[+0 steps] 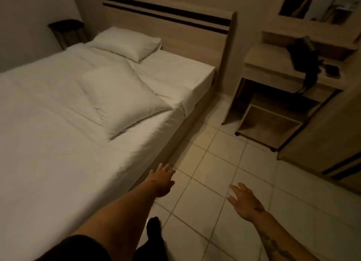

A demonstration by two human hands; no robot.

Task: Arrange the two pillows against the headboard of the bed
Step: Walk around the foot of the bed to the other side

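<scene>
Matt white cloth on both pillows (125, 43) (125, 98) and sheet (48, 124) — softly creased. Headboard (166, 32) pale wood grain, dark stripes. Floor tiles (214, 182) smooth, faintly glossy.

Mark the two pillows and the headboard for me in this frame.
far pillow (127, 43): head view, middle of its top face.
near pillow (121, 96): head view, centre of its top face.
headboard (175, 36): head view, bare wood panel below the dark stripes.

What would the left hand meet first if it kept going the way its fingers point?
Probably the near pillow. The left hand hangs open above the bed edge, fingers aimed up along it, though depth is unclear.
</scene>
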